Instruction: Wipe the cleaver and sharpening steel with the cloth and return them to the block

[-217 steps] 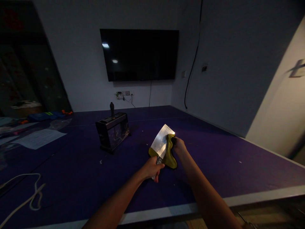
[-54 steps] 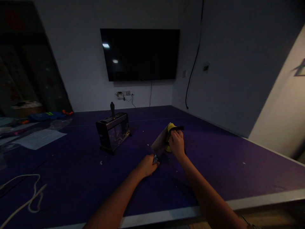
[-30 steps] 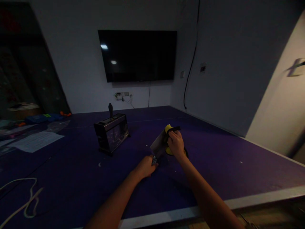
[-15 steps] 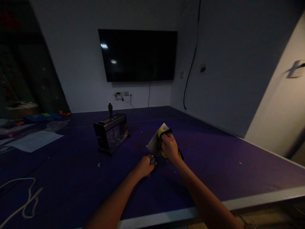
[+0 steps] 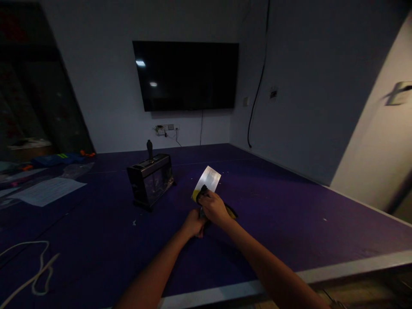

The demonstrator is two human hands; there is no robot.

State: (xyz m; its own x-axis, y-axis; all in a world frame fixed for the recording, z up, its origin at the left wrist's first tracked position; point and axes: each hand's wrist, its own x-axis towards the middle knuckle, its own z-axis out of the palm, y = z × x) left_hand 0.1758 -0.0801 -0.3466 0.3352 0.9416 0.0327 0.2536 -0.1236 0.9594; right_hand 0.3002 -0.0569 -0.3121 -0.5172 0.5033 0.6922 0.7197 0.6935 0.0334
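My right hand (image 5: 214,207) is closed around the black and yellow handle of what looks like a handsaw. Its broad, shiny metal blade (image 5: 209,178) tilts up beyond my fingers and catches the light; no teeth can be made out. Close against it on the left, my left hand (image 5: 193,224) is curled around a small grey-blue piece (image 5: 202,212), perhaps cloth, mostly hidden by the fingers. A yellow and black part of the handle (image 5: 231,211) shows to the right of my right wrist. Both hands are low over the purple tabletop (image 5: 283,223).
A dark box-shaped device (image 5: 151,178) with a black knob on top stands left of my hands. Papers (image 5: 48,191) and plastic lie farther left. A white cable (image 5: 40,270) curls at the near left. Behind, a television (image 5: 189,77) hangs on the wall.
My right hand has moved left and down, turning the handsaw so that its blade faces me more and shines. It now overlaps my left hand, which has shifted slightly left.
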